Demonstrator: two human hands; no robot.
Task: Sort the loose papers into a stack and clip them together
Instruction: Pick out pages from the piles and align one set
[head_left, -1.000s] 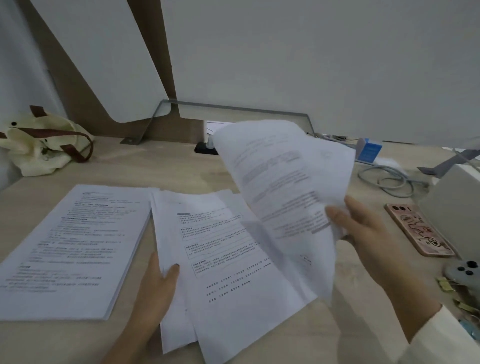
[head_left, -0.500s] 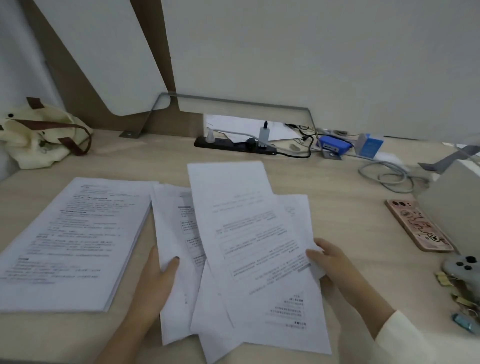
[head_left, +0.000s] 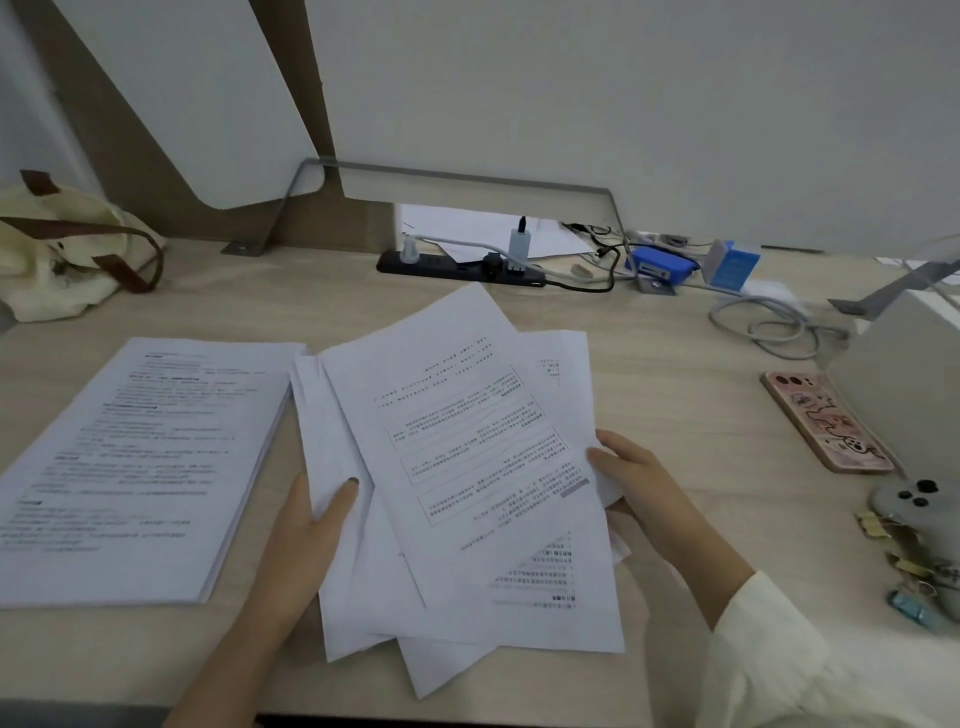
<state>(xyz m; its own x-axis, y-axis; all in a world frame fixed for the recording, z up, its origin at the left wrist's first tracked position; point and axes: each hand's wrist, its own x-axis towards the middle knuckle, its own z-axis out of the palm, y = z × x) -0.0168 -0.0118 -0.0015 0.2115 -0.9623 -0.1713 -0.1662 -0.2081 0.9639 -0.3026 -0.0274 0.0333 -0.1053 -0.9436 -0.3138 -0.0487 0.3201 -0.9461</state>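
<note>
Pinching loose papers (head_left: 467, 441) (fanned), L hand (head_left: 306, 535) at left edge, R hand (head_left: 634, 478) at right.

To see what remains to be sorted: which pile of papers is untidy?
The middle pile: its sheets lie fanned and crooked, while the left stack has even edges.

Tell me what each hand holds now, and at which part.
The left hand pinches the loose papers at their left edge, thumb on top; the right hand grips their right edge.
</note>
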